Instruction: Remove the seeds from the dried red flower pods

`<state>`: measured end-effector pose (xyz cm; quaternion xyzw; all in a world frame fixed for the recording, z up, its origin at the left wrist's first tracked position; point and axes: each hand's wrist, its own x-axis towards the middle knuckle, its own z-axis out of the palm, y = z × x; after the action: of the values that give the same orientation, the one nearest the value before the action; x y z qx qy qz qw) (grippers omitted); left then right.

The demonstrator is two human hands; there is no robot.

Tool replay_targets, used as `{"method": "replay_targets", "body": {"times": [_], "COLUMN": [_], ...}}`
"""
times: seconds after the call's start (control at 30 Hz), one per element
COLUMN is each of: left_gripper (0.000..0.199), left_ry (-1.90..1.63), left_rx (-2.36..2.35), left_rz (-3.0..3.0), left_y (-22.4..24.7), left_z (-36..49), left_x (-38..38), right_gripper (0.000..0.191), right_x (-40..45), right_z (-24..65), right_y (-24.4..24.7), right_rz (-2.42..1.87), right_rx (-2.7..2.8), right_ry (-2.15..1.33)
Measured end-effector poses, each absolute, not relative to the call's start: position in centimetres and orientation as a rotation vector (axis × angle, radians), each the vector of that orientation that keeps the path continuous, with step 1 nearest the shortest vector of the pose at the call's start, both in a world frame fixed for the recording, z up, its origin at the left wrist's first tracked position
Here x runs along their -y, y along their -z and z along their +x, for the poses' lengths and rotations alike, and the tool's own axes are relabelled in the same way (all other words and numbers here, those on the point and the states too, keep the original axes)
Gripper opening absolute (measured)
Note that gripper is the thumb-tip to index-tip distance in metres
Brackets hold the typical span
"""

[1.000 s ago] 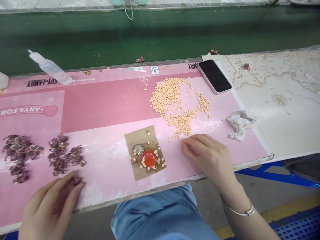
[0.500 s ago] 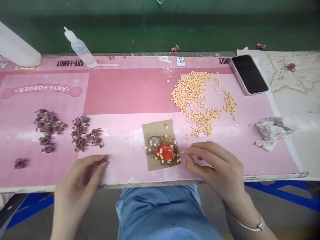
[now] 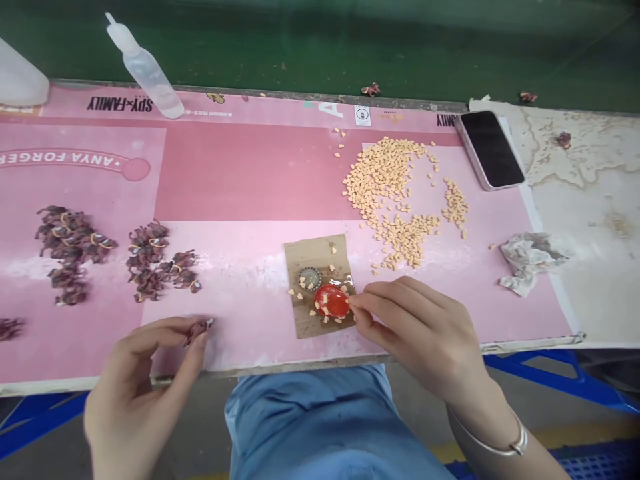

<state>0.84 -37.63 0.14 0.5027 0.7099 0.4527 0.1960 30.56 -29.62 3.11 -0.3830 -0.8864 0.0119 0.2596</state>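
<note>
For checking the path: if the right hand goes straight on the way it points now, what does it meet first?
Probably the red cap on the cardboard, just at the right hand's fingertips; depth is unclear, so they may already touch.

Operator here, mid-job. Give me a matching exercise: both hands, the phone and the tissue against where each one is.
Things:
1. left hand
2. right hand
3. smartphone
4. crumpled tissue

Places:
A. by the right edge of the pink mat
B. pinching a dark dried flower
C. fingertips at the red cap on the cardboard
D. at the mat's far right corner

Pairs: 1-B, 2-C, 3-D, 4-A
</note>
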Motion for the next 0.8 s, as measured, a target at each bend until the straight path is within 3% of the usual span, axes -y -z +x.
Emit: {"method": "replay_targets", "body": {"times": [0.27,0.5,0.63,0.8], "left_gripper": [0.021,0.012,0.025,0.02], "left_ry": [-1.348,-1.3,-1.367,-1.413], "left_rx": [-1.526,-1.226,-1.289,-1.386], "left_rz": [1.256,1.147,1.486,2.032], "left_y": [-1.1,-1.8,-1.9,-1.3], "left_z": [5.1,7.6,8.2,8.6], "left_x": [36.8,35.6,35.7,35.7], "right_gripper": [0.012,0.017,0.021,0.017], "right_x": [29.8,30.4,30.8,31.3], "right_z": [30.3,28.8,28.0,27.0], "right_y": [-3.9,-5.1,-5.2,-4.8], "right_rz": [-1.004,-0.984,-0.999,-1.044], "right_rx": [2.449,2.257,2.116,1.965], "right_ry": [-0.023,-0.202,-0.397,-0.542]}}
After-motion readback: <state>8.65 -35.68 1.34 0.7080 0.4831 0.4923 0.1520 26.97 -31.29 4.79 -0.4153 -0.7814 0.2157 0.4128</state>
